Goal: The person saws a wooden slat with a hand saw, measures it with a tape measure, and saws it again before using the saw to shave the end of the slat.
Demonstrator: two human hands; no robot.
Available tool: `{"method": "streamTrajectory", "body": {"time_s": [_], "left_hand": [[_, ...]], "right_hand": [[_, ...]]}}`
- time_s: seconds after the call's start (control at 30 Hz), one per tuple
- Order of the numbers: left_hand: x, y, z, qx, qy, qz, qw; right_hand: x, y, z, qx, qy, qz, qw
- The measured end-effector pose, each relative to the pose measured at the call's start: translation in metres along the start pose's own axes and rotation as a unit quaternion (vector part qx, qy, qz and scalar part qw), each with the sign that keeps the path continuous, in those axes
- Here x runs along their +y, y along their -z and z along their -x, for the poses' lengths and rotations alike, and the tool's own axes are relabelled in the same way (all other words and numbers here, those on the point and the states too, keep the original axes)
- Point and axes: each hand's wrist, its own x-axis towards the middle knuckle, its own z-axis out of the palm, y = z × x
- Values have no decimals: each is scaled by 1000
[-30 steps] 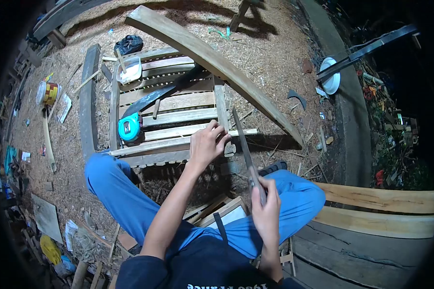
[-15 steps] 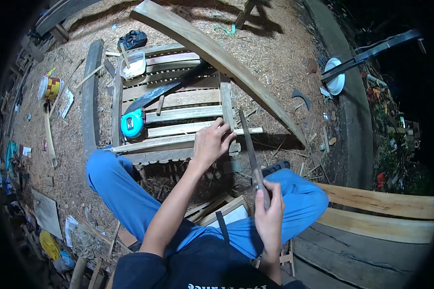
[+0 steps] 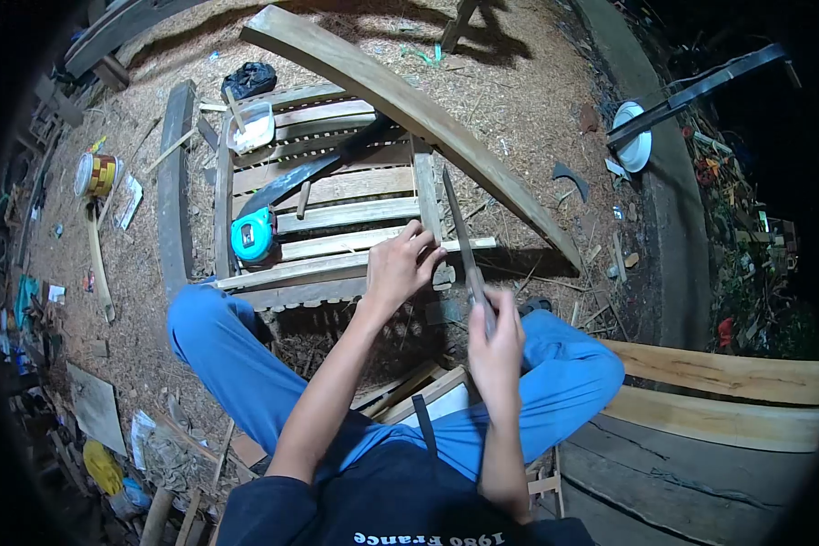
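Right hand, closed round the handle of a long, narrow dark metal blade, has just pushed forward; the blade's tip is farther out, so the stroke is under way. Left hand, fingers curled, stays on a pale, thin wooden strip across the slatted wooden frame; pinching or pressing, can't tell. Beyond, a clear plastic tub holds white stuff and a stick.
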Motion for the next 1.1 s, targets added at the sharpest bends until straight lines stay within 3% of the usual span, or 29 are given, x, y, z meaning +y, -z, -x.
{"method": "streamTrajectory", "body": {"time_s": [0.23, 0.47, 0.6, 0.73, 0.77, 0.93, 1.0, 1.1], "left_hand": [[-1, -2, -1, 1, 10, -18, 1000], [-2, -1, -3, -12, 17, -11, 1000], [-3, -3, -2, 2, 9, -4, 1000], [-1, -2, -3, -27, 10, -28, 999], [-2, -3, -2, -27, 5, -26, 999], [-2, -1, 1, -24, 31, -8, 999], [-2, -3, -2, 4, 2, -19, 1000], [1, -3, -3, -11, 14, -26, 1000]], "right_hand": [[-3, 29, 49, 0, -54, -41, 998], [-1, -6, -3, 21, 0, 3, 1000], [-14, 33, 43, -5, -77, -37, 996], [-6, 14, 9, -11, -42, -16, 999], [6, -7, -7, 22, 9, -8, 1000], [-15, 31, 16, -35, -44, -20, 998], [-11, 39, 34, -24, -83, -34, 996], [-7, 32, 20, -14, -56, -31, 998]]}}
